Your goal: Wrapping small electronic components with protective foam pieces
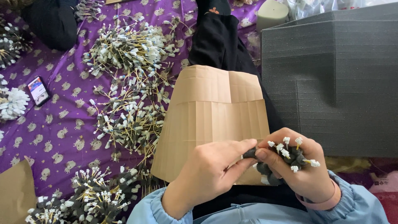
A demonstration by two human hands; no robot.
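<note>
You are gripping a small bundle of grey foam-sleeved wires with white plastic connectors (290, 155) in your closed right hand (304, 168), low at five o'clock. Your left hand (211, 170) is pinching one dark foam sleeve at its edge. Finished-looking bunches are lying at seven o'clock (89, 199), while loose heaps (128, 83) at eleven o'clock on the purple patterned cloth (54, 128) are waiting.

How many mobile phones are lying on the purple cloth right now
1. The mobile phone lies screen-up on the purple cloth at the left, between a white connector bundle and the central wire piles. Others could be hidden under piles.
</note>
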